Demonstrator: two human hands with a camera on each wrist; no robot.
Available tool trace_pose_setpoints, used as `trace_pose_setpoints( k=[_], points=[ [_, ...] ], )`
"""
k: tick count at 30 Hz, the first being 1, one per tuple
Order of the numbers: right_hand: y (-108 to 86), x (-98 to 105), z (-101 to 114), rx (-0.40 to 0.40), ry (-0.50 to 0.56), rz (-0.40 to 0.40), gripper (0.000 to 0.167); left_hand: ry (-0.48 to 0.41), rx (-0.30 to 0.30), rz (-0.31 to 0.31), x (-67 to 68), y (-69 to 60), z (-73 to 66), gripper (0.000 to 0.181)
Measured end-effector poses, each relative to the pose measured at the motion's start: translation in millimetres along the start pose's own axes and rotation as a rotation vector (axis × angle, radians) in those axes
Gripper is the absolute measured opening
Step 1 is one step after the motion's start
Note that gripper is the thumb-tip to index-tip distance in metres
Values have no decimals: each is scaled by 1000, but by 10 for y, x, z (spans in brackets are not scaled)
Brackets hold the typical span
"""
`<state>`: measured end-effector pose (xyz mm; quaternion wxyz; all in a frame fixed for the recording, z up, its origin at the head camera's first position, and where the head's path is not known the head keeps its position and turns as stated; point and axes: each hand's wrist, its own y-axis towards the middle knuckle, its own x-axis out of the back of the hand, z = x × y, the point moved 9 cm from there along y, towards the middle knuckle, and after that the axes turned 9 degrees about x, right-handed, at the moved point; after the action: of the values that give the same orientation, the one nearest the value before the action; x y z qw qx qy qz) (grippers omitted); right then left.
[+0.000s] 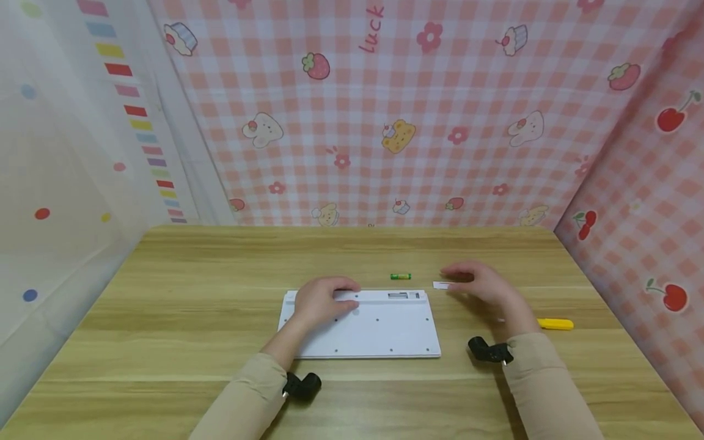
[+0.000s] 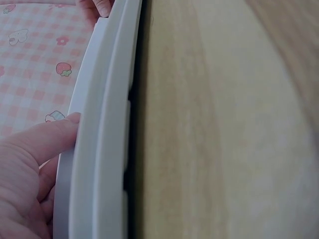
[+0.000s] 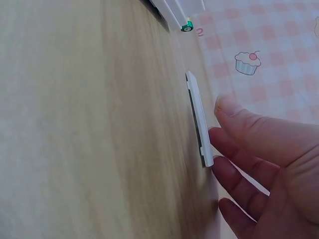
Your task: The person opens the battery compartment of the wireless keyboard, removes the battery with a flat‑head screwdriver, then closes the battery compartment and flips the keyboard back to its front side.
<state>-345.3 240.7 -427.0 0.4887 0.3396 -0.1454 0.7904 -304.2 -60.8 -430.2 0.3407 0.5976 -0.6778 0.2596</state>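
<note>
A white keyboard (image 1: 379,336) lies face down on the table, its small battery compartment (image 1: 404,296) uncovered near the far right corner. My left hand (image 1: 321,302) holds its far edge, thumb on the upturned underside and fingers past the edge; the left wrist view shows the thumb (image 2: 60,134) against the white casing. My right hand (image 1: 484,284) is beside a small white battery cover (image 1: 441,285), thumb and fingers spread. In the right wrist view the fingertips (image 3: 224,172) are at the near end of the cover (image 3: 199,119), the thumb apart from it.
A green battery (image 1: 400,277) lies just beyond the keyboard's far edge. To the right, partly behind the right forearm, is a yellow-handled tool (image 1: 555,324), apparently a screwdriver. The wooden table (image 1: 220,263) meets patterned cloth (image 1: 352,122) at the back and sides.
</note>
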Motion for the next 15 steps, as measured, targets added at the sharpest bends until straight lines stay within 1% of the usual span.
trace_pose_setpoints(
  k=[5, 10, 15],
  points=[
    [-11, -3, -26, -24, 6, 18, 37, 2, 6, 4, -4, 1, 2, 26],
    [1, -9, -14, -7, -27, 30, 36, -4, 13, 8, -2, 2, 8, 26],
    [-1, -4, -24, -6, -39, 19, 33, -10, 7, 9, -2, -1, -1, 26]
  ],
)
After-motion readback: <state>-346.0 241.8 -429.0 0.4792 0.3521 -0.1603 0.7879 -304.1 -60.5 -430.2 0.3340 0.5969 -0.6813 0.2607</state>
